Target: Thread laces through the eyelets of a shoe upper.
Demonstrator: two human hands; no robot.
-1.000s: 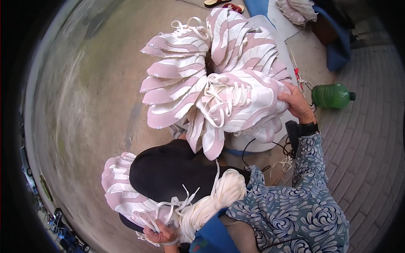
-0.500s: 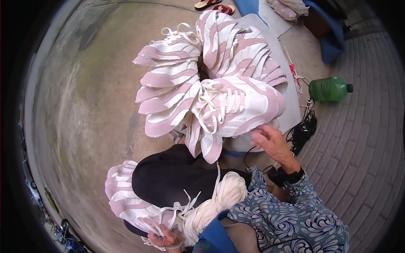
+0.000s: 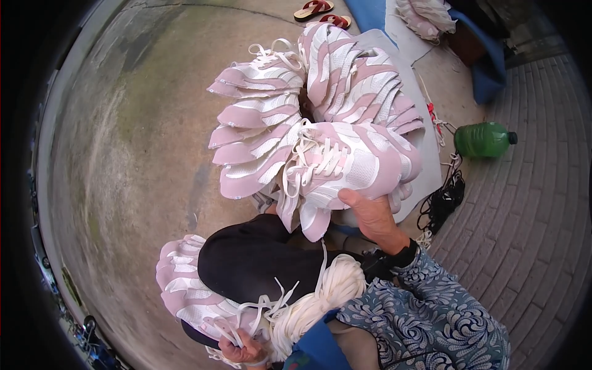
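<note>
A large ring of pink-and-white shoe uppers [image 3: 259, 114], pressed one against another, stands in front of my knees. On its near side is a shoe upper [image 3: 351, 157] strung with white laces. My right hand [image 3: 376, 222] is closed on that upper's toe edge, thumb on top and fingers hidden beneath. At the lower left, my left hand [image 3: 245, 348] is closed around a pale shoelace [image 3: 229, 332], beside a second stack of shoe uppers [image 3: 191, 280]. A thick bundle of cream shoelaces [image 3: 320, 296] lies across my lap.
A green plastic bottle [image 3: 484, 139] stands on the grey brick paving at right, near a tangle of black cord [image 3: 445, 196]. Red sandals [image 3: 313, 10] lie at the far edge. More uppers [image 3: 425, 17] rest at the back right, beside blue cloth [image 3: 487, 74].
My right hand has moved left and closed on the toe of the near upper, where before it was beside it with loosely bent fingers. My left hand looks the same.
</note>
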